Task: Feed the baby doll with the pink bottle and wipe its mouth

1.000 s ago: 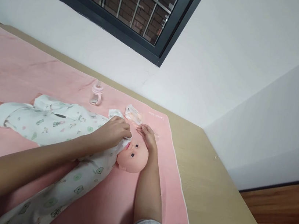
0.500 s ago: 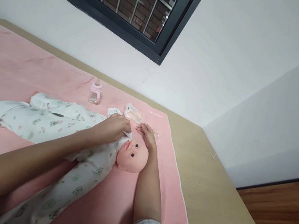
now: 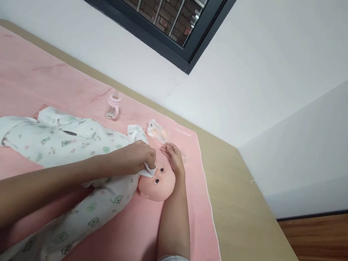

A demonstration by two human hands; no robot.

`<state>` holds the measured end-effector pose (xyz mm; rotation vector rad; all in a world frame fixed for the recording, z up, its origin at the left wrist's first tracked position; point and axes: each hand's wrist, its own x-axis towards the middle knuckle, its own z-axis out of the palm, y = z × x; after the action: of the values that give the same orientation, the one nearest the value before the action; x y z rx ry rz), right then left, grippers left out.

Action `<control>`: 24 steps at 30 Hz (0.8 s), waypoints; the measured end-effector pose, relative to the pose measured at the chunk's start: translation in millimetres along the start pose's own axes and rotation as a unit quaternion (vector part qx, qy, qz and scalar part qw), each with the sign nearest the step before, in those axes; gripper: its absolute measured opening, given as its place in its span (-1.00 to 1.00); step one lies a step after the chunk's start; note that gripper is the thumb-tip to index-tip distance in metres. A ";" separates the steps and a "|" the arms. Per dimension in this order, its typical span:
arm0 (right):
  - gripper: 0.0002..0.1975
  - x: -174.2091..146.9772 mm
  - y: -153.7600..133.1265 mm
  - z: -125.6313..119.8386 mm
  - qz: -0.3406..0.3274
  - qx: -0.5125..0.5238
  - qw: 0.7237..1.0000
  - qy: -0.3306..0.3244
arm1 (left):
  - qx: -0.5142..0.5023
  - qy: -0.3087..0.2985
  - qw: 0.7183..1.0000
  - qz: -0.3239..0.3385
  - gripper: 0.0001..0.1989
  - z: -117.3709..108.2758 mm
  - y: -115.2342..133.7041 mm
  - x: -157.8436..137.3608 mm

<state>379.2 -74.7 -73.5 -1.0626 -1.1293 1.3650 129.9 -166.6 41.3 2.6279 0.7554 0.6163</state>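
Note:
A baby doll (image 3: 158,184) lies on its back with its bare head to the right, dressed in a white outfit (image 3: 75,140) printed with small animals. My left hand (image 3: 137,158) is closed on a small white cloth (image 3: 148,170) and presses it against the doll's face. The cloth and fingers hide the doll's mouth; both eyes show. Around the top and far side of the head rests my right hand (image 3: 173,156), holding nothing, its fingers stretched out. My right forearm lies beside the crown of the head.
A pink mat (image 3: 121,231) lies under the doll on a beige surface (image 3: 229,216). A baby bottle (image 3: 113,105) with a pink collar stands beyond the body. Near my right fingertips is a clear plastic packet (image 3: 157,131). The wall and a dark-framed window (image 3: 184,58) lie behind.
My left hand has moved the cloth over the doll's mouth, which showed before. The right hand stays by the head. The whole view has shifted slightly.

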 end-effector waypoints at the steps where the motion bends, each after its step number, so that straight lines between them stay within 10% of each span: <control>1: -0.69 0.1 0.0 0.0 -0.002 -0.001 1.000 -0.001 | 0.016 0.006 1.000 0.002 -0.61 0.3 -0.1 0.6; 24: -0.67 -1.2 -1.9 1.4 0.001 -0.010 1.000 0.003 | 0.125 0.077 0.989 0.033 -0.64 9.4 -14.4 3.3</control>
<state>378.3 -75.9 -71.3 -1.0819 -1.1394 1.3531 131.0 -155.0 28.2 2.8682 0.8437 0.7982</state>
